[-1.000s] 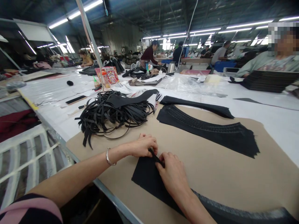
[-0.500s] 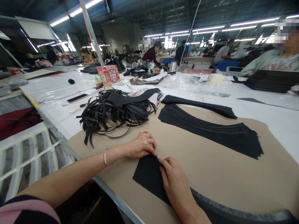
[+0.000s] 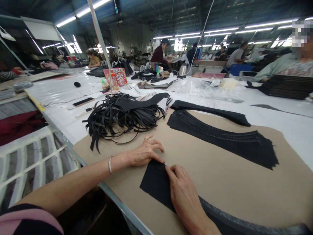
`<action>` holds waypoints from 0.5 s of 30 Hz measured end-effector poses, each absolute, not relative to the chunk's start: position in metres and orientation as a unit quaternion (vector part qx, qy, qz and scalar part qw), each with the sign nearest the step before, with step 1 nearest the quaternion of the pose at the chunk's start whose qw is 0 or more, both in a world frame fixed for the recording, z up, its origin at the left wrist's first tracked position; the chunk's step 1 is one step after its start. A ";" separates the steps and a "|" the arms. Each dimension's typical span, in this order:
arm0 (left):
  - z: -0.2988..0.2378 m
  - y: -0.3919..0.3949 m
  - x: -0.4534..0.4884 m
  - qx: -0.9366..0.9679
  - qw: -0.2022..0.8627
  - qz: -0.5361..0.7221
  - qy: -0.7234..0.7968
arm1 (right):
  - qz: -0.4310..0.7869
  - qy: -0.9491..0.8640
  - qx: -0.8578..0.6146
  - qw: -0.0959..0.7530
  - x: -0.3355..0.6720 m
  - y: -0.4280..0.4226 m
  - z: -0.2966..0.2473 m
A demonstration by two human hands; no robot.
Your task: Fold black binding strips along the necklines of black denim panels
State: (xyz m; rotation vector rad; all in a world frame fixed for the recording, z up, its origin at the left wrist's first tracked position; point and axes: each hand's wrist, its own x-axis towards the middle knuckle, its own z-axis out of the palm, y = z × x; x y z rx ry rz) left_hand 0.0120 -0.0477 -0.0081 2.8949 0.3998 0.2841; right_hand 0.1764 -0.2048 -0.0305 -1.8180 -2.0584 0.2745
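Observation:
A long curved piece of black fabric (image 3: 156, 184) lies on the tan board in front of me, with a shiny dark band along its far edge at the right. My left hand (image 3: 144, 153) rests at the piece's far left corner. Its fingers are spread, and one tip presses the edge. Close beside it, my right hand (image 3: 184, 194) lies over the piece, fingers bent together and pinching the same far edge. The palm hides the fabric beneath. Beyond sits a stack of similar black pieces (image 3: 222, 138) with stitch-like lines, and behind that a narrower black stack (image 3: 210, 112).
A heap of black strips (image 3: 122, 117) lies past my left hand, a loose black piece on top. The tan board (image 3: 234, 189) covers the near white table (image 3: 58, 107). A slanting pole (image 3: 100, 42) rises behind the heap. A co-worker (image 3: 276, 70) sits behind stacked black pieces (image 3: 288, 85).
My left hand's fingers have lifted and spread apart, while one tip stays at the fabric edge. My right hand has barely moved. The whole view has shifted slightly.

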 end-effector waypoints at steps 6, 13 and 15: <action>-0.014 -0.073 -0.001 0.962 0.100 0.151 0.202 | 0.079 -0.738 -0.652 0.155 0.174 -0.205 -0.027; -0.020 -0.097 -0.012 0.961 0.085 0.140 0.222 | 0.043 -0.756 -0.644 0.109 0.171 -0.202 -0.027; -0.020 -0.098 -0.012 0.961 0.084 0.136 0.227 | 0.028 -0.761 -0.641 0.097 0.171 -0.200 -0.026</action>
